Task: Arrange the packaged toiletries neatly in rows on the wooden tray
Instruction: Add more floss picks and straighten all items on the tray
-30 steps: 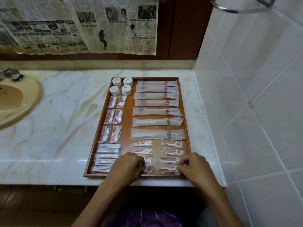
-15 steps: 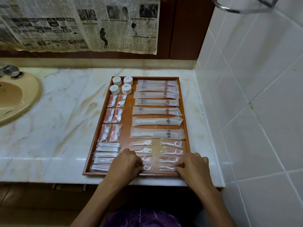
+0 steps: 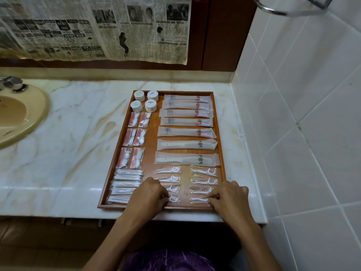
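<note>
Wooden tray [image 3: 220,137] on a marble counter [image 3: 78,137], holding clear-wrapped toiletries in rows: round white containers [image 3: 145,101] at the far left corner, long sachets [image 3: 186,132] down the right column, cotton-swab packets [image 3: 126,185] near left, floss picks [image 3: 204,180] near right. Left hand [image 3: 148,194], fingers curled, pinches a floss-pick packet [image 3: 173,198] at the near edge; right hand [image 3: 229,198] pinches another floss pick [image 3: 198,200] beside it.
</note>
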`<act>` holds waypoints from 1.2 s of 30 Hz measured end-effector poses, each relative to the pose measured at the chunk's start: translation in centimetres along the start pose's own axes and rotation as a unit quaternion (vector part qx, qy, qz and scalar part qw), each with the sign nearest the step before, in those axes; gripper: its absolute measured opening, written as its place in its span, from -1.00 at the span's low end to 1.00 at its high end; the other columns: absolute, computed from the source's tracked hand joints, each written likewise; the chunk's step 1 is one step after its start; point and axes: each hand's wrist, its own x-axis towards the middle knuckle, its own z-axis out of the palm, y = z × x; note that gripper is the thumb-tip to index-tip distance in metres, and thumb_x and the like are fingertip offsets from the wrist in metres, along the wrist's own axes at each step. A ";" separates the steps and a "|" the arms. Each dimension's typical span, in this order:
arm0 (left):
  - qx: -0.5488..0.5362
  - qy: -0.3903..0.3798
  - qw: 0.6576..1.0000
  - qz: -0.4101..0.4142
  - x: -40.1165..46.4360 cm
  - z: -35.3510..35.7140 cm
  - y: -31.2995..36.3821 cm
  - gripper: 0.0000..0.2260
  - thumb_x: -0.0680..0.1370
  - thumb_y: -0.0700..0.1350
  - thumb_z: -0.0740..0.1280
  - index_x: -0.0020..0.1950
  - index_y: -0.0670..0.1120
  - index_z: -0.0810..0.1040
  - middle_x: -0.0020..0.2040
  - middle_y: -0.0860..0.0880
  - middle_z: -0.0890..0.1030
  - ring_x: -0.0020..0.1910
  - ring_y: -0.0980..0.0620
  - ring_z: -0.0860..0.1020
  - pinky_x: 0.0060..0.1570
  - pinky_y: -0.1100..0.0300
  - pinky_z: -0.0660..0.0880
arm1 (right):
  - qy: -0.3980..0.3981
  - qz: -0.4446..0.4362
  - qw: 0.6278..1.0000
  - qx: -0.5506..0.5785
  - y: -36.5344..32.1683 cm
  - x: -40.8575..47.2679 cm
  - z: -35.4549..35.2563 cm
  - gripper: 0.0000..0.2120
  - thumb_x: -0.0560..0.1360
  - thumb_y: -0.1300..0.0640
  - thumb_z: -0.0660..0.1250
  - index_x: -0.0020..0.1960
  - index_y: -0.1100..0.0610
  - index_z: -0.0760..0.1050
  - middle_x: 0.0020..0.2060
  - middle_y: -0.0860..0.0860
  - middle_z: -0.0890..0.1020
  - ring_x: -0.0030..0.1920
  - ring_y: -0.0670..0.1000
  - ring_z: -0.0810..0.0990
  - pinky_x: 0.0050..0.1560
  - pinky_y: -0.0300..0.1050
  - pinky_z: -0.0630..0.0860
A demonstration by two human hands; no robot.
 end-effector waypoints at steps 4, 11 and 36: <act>-0.014 -0.001 1.000 0.013 0.1 -0.1 0.0 -0.86 0.49 -0.02 0.38 -0.03 0.03 0.72 -0.13 0.00 0.62 0.03 0.03 0.47 -0.09 0.13 0.47 | -0.011 -0.006 1.000 0.003 0.3 0.2 0.0 -0.88 0.46 -0.04 0.39 -0.06 -0.22 0.67 -0.03 -0.18 0.59 0.01 -0.07 0.43 -0.06 -0.08 0.10; -0.019 -0.012 1.000 0.015 0.2 0.0 -0.2 -0.86 0.47 -0.05 0.39 -0.04 0.04 0.73 -0.12 0.02 0.64 0.03 0.04 0.49 -0.06 0.10 0.49 | -0.005 -0.008 1.000 -0.004 0.4 0.3 0.4 -0.92 0.44 -0.04 0.40 -0.11 -0.16 0.68 -0.08 -0.19 0.56 -0.10 -0.11 0.31 -0.07 -0.09 0.10; -0.009 -0.006 1.000 0.023 0.2 -0.1 -0.1 -0.86 0.50 0.02 0.36 -0.05 0.06 0.71 -0.16 0.05 0.58 0.03 0.05 0.44 -0.14 0.18 0.42 | 0.001 -0.013 1.000 -0.009 0.4 0.5 0.6 -0.89 0.45 -0.07 0.40 -0.06 -0.19 0.67 0.01 -0.18 0.50 0.05 -0.08 0.36 0.02 -0.10 0.14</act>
